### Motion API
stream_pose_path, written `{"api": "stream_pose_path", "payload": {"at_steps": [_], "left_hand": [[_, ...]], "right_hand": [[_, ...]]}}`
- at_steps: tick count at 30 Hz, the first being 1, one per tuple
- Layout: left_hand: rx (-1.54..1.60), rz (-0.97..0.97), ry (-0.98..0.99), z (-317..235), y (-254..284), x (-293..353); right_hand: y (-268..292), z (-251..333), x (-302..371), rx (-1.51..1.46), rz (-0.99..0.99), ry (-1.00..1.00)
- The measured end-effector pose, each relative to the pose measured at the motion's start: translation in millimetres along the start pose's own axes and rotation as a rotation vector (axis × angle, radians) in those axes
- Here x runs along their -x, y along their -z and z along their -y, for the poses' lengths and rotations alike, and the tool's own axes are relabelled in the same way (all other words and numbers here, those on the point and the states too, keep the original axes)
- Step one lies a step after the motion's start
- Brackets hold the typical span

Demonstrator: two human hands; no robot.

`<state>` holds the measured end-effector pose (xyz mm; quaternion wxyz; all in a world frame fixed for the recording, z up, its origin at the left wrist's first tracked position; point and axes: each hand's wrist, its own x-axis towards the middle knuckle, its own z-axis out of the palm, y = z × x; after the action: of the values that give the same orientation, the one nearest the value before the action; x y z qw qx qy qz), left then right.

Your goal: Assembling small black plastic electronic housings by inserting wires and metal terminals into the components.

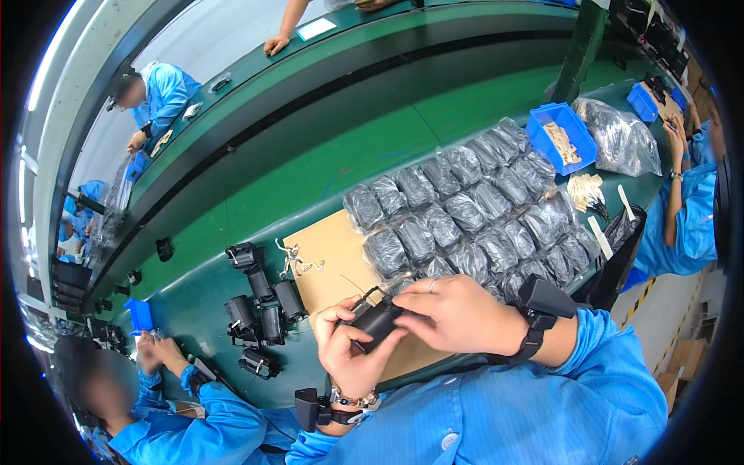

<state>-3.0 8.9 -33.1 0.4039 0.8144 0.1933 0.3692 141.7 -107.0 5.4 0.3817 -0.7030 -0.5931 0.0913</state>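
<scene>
A black box-shaped plastic unit [377, 322] with a thin wire sticking out sits between my two hands, above a tan cardboard sheet [322, 232]. My left hand [353, 353] grips it from the left, fingers wrapped round its side. The fingers of my right hand [457, 314] are closed on its right end and top edge; a small pale piece shows near its top. Beyond my hands lies a small bunch of pale cables [294, 260] on the cardboard. Several similar black units [263, 291] stand loose on the green table to the left.
Rows of black units in clear plastic bags [465, 209] cover the table ahead and right. Beyond them are a blue bin [564, 139] of pale pieces, a clear plastic bag [620, 136] and more pale cables [587, 191]. Co-workers in blue sit at left and right.
</scene>
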Motion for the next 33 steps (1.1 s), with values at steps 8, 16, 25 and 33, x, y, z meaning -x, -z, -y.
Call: {"api": "stream_pose_path", "payload": {"at_steps": [8,16,25,33], "left_hand": [[0.097,0.066,0.025,-15,5,-5],[0.074,-0.02,0.088,-18,4,-2],[-0.123,-0.073,-0.082,-23,14,-6],[-0.185,-0.029,-0.105,-33,22,-8]], "right_hand": [[-7,-3,-1,-0.072,-0.137,0.104],[-9,12,-6,0.067,-0.14,0.23],[-12,2,-18,-0.448,-0.122,-0.019],[-3,-5,-24,-0.539,0.059,0.029]]}}
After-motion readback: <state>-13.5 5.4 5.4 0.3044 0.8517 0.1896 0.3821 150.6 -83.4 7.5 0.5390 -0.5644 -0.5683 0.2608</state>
